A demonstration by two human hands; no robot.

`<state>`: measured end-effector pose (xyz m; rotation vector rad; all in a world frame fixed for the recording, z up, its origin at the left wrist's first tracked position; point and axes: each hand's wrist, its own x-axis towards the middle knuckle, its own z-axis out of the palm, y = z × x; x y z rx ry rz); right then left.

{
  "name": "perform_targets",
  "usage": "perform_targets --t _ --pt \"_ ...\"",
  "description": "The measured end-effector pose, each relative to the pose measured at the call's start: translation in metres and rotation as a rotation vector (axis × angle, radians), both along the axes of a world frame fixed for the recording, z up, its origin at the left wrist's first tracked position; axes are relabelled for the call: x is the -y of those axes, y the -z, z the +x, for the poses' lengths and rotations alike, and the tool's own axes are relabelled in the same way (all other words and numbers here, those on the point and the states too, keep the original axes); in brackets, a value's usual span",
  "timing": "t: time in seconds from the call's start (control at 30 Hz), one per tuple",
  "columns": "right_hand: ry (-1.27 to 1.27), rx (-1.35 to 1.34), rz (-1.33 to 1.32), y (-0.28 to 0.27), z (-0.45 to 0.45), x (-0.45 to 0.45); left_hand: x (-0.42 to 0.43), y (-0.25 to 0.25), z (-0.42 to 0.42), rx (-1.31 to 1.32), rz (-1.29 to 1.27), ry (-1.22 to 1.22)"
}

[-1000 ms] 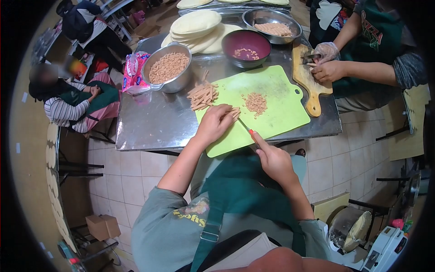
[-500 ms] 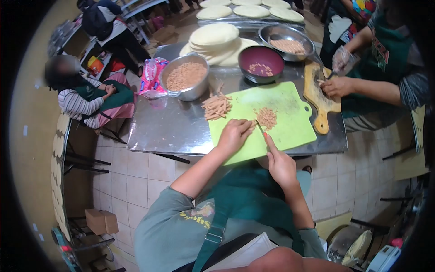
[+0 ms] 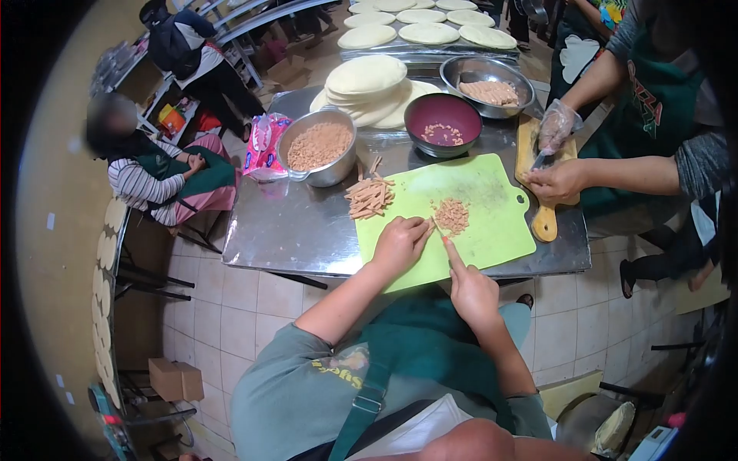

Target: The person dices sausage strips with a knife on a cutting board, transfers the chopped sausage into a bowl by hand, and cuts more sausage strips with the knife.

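Note:
A green cutting board (image 3: pixel 492 184) lies at the table's near edge. My left hand (image 3: pixel 401 244) rests on its left part, fingers pressed together over brown sticks that are mostly hidden. My right hand (image 3: pixel 474 293) is closed round a knife (image 3: pixel 450 247), its blade beside my left fingertips. Just beyond the blade is a pile of small diced pieces (image 3: pixel 451 216). A heap of brown sticks (image 3: pixel 370 197) lies at the board's upper left edge. Behind it stand a metal pot (image 3: pixel 317 146) full of diced pieces and a purple bowl (image 3: pixel 443 123) holding a few bits.
Pale flat rounds (image 3: pixel 366 77) are stacked at the back, beside a steel bowl (image 3: pixel 489 86). A pink packet (image 3: pixel 266 146) lies left of the pot. On the right, a co-worker's gloved hand (image 3: pixel 559 127) holds a knife over a wooden board (image 3: pixel 544 221). Another person sits at left.
The view has shifted, so the table appears lower and further right than at first. The knife and my left fingertips are now closer to the diced pile. The co-worker's hands have moved.

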<state>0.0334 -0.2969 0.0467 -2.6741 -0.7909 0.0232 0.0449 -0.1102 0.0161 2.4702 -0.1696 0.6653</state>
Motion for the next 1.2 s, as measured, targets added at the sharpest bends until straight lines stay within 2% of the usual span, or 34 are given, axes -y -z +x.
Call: perform_targets --t 0.1,0.27,0.4,0.5,0.57,0.8,0.93,1.0,1.07,1.2 --pt "-0.012 -0.015 -0.040 0.006 0.001 0.001 0.001 0.005 0.002 0.025 0.036 -0.012" --pt "0.000 0.116 0.082 0.008 0.003 0.006 0.002 0.007 0.002 0.061 0.074 -0.023" --pt "-0.025 0.116 0.021 0.000 0.002 0.008 0.003 0.008 0.001 0.066 0.078 -0.041" --pt "-0.017 0.013 -0.043 -0.001 0.000 0.004 0.003 0.007 0.002 0.058 0.099 -0.036" --pt "-0.030 0.124 -0.001 0.010 0.001 0.001 0.003 0.007 0.001 0.047 0.095 -0.023" --pt "-0.033 0.069 0.002 0.018 0.001 0.004 0.003 0.009 0.002 0.057 0.056 -0.014" --pt "-0.028 0.002 -0.081 0.008 -0.009 0.018 0.004 0.010 0.002 0.019 0.049 -0.042" --pt "-0.015 -0.024 -0.101 0.007 -0.013 0.020 0.004 0.010 0.002 0.080 0.053 -0.034" --pt "-0.029 0.024 0.074 0.006 -0.009 0.018 0.005 0.010 0.002 0.087 0.052 -0.034" --pt "-0.010 0.047 0.053 0.010 -0.002 0.000 0.004 0.013 0.003 0.110 0.053 -0.036"
